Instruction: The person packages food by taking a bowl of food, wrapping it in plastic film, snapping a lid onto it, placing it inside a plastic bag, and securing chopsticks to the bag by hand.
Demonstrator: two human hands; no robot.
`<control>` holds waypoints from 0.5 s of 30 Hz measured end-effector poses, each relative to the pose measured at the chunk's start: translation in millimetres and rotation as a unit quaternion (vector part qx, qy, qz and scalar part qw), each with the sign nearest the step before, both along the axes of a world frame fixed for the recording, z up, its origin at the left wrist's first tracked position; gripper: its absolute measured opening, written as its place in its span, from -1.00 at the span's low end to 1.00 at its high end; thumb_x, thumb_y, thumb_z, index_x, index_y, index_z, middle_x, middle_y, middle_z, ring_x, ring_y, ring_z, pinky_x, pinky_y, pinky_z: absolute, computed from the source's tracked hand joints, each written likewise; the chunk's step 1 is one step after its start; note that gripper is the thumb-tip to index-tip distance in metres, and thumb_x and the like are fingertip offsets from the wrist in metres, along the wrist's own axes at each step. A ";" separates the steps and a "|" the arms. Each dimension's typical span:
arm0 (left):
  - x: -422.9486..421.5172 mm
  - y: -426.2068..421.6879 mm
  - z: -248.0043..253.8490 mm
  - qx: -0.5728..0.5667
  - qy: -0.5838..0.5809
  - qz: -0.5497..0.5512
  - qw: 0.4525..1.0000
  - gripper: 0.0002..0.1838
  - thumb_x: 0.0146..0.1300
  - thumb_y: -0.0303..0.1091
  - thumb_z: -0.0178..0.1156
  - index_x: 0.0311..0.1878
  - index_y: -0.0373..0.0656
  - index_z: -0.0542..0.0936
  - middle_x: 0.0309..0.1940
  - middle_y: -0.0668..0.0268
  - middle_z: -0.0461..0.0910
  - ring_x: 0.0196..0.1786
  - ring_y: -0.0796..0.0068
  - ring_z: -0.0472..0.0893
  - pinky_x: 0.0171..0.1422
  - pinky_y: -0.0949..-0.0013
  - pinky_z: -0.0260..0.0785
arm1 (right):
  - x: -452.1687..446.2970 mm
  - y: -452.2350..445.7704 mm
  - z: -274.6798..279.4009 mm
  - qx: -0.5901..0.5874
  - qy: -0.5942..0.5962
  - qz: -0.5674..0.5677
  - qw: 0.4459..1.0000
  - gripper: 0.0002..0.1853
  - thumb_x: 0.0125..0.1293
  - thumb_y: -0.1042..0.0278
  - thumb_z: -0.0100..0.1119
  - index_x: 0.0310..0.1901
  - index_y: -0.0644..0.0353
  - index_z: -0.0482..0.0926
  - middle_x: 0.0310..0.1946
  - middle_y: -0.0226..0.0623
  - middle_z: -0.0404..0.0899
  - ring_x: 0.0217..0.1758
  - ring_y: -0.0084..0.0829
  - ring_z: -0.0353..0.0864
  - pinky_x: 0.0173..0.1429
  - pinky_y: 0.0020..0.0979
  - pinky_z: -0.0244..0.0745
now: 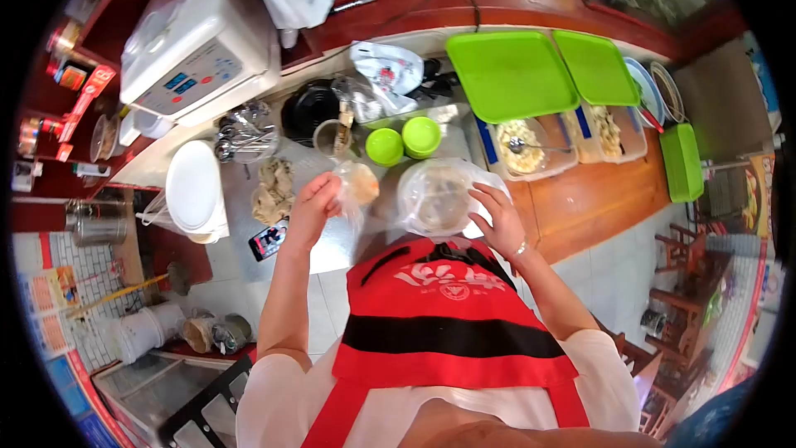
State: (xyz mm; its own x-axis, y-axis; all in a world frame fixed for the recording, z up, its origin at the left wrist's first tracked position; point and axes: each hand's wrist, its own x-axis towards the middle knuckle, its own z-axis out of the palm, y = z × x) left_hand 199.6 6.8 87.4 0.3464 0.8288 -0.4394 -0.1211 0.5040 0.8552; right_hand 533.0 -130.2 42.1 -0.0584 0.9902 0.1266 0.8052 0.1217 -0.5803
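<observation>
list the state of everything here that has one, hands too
left hand, closed on a clear bag
clear bag, something pale orange showing
right hand, fingers spread at the bowl's edge
bowl, clear plastic about it
phone, screen lit
white machine, display lit blue
cloth, crumpled
left food container, partly uncovered, spoon in it

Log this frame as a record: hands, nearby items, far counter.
left_hand: left hand holds clear bag, pale round item apparently inside
right_hand: right hand at right edge of plastic-covered bowl; grip unclear
beyond_bowl: green cups
left_side: crumpled cloth, phone
far_right: green trays beside food containers
</observation>
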 end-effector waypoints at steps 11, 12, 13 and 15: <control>145.1 -32.1 -57.7 0.102 0.130 -0.307 0.937 -0.75 0.37 -0.22 0.07 -0.10 -0.23 0.53 -0.41 0.37 0.54 -0.34 0.54 0.54 -0.29 0.44 0.37 | 10.1 8.1 6.7 0.016 0.181 -0.107 0.978 -0.66 0.23 0.49 0.18 0.06 0.24 0.51 0.04 -0.05 0.54 0.12 -0.05 0.50 0.20 -0.24 0.40; 149.4 -36.6 -68.2 0.196 0.250 -0.302 0.899 -0.75 0.34 -0.25 0.07 -0.09 -0.24 0.52 -0.37 0.24 0.57 -0.24 0.34 0.58 -0.20 0.31 0.41 | 13.8 6.0 1.8 0.023 0.163 -0.113 0.980 -0.66 0.22 0.48 0.19 0.05 0.24 0.51 0.04 -0.06 0.54 0.12 -0.05 0.50 0.19 -0.24 0.40; 151.5 -40.0 -81.3 0.285 0.367 -0.289 0.837 -0.75 0.32 -0.27 0.07 -0.08 -0.26 0.51 -0.33 0.11 0.60 -0.15 0.13 0.62 -0.12 0.17 0.44 | 16.5 5.7 -1.9 0.032 0.146 -0.116 0.982 -0.67 0.21 0.48 0.20 0.04 0.24 0.51 0.04 -0.06 0.54 0.12 -0.05 0.50 0.19 -0.24 0.41; 146.9 -47.6 -97.4 0.285 0.368 -0.237 0.853 -0.73 0.26 -0.30 0.10 -0.04 -0.25 0.50 -0.17 -0.03 0.57 -0.02 -0.11 0.55 0.06 0.05 0.39 | 19.7 3.8 -5.2 0.036 0.123 -0.117 0.985 -0.67 0.20 0.48 0.22 0.02 0.24 0.52 0.04 -0.07 0.54 0.11 -0.05 0.50 0.18 -0.24 0.41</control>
